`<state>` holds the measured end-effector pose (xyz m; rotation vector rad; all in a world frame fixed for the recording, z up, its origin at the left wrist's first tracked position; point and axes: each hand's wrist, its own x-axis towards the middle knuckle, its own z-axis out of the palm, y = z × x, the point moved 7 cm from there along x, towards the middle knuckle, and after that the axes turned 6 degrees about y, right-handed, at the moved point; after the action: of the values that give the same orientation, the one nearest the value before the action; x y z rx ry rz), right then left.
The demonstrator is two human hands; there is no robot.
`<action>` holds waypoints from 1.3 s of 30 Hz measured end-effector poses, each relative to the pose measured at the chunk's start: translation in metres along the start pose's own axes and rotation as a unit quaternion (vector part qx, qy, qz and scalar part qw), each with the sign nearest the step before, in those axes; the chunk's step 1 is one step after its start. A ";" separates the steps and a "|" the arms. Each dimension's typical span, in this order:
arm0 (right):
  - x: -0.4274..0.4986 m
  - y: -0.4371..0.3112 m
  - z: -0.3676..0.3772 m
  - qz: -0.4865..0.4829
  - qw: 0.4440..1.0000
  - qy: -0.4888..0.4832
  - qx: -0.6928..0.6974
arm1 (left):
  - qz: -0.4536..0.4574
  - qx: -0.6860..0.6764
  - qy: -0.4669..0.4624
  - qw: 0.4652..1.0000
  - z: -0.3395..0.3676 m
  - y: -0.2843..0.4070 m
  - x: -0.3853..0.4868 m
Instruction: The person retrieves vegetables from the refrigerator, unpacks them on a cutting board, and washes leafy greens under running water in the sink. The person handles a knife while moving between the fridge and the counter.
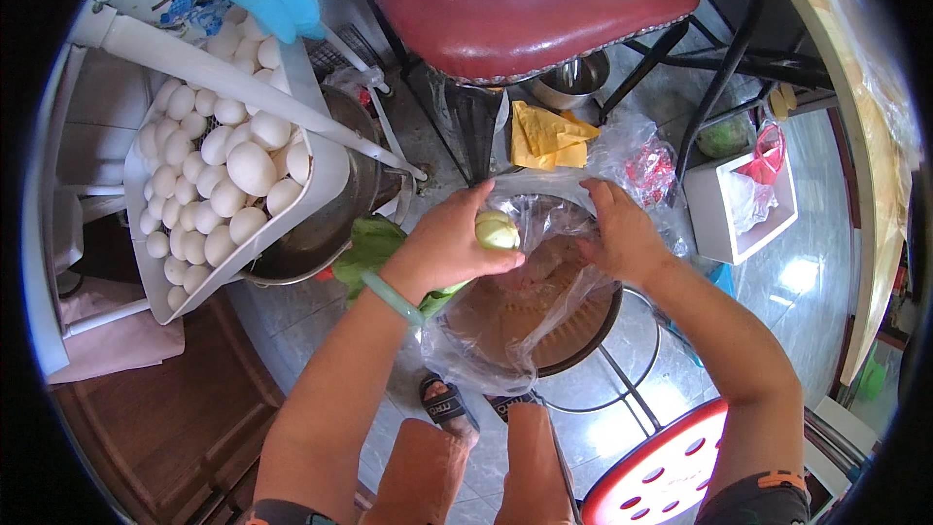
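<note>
My left hand [448, 240] grips a leafy green vegetable by its stalk. Its pale cut end [498, 231] shows between thumb and fingers, and broad green leaves [375, 251] hang out behind the wrist. My right hand [630, 237] holds the far right side of a clear plastic bag [474, 364], with its fingertips partly lost in the film. That bag lines a round brown bin [503, 328] on the floor, its loose edge draped over the rim. Inside, crumpled film blurs whatever lies at the far side.
At left, a white container of eggs [321, 153] stands beside a white tubular frame [233, 87] and a large metal pan [284, 262]. A red-seated chair [525, 7] is ahead. Right are a white box [711, 211], a wooden tabletop edge [875, 233] and a red perforated stool [656, 477].
</note>
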<state>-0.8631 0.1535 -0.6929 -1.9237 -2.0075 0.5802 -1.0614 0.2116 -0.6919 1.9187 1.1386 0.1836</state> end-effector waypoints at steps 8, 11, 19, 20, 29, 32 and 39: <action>-0.052 0.105 0.082 0.386 0.689 -0.102 0.605 | -0.177 -0.186 -0.148 0.955 0.026 -0.043 0.017; -0.076 0.108 0.112 0.476 0.597 -0.094 0.639 | -0.179 -0.173 -0.134 0.959 0.022 -0.043 0.014; -0.026 0.066 -0.018 0.155 0.961 0.149 0.174 | -0.075 -0.007 0.107 0.991 -0.044 0.002 -0.041; -0.020 0.027 -0.026 0.034 0.979 0.087 0.180 | -0.046 0.010 0.107 0.993 -0.046 0.003 -0.052; -0.116 -0.076 0.045 -0.359 0.858 -0.359 0.079 | -0.041 -0.021 -0.023 0.999 0.000 -0.011 -0.077; -0.145 -0.073 0.033 -0.420 0.823 -0.373 0.086 | -0.020 -0.002 0.054 0.998 0.003 -0.028 -0.080; -0.162 -0.068 0.050 -0.327 0.787 -0.489 0.188 | -0.030 -0.025 0.066 0.997 -0.005 -0.033 -0.077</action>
<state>-0.9369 -0.0134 -0.6943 -0.5505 -2.5773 1.8229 -1.1291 0.1616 -0.6914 1.8488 1.2655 0.3055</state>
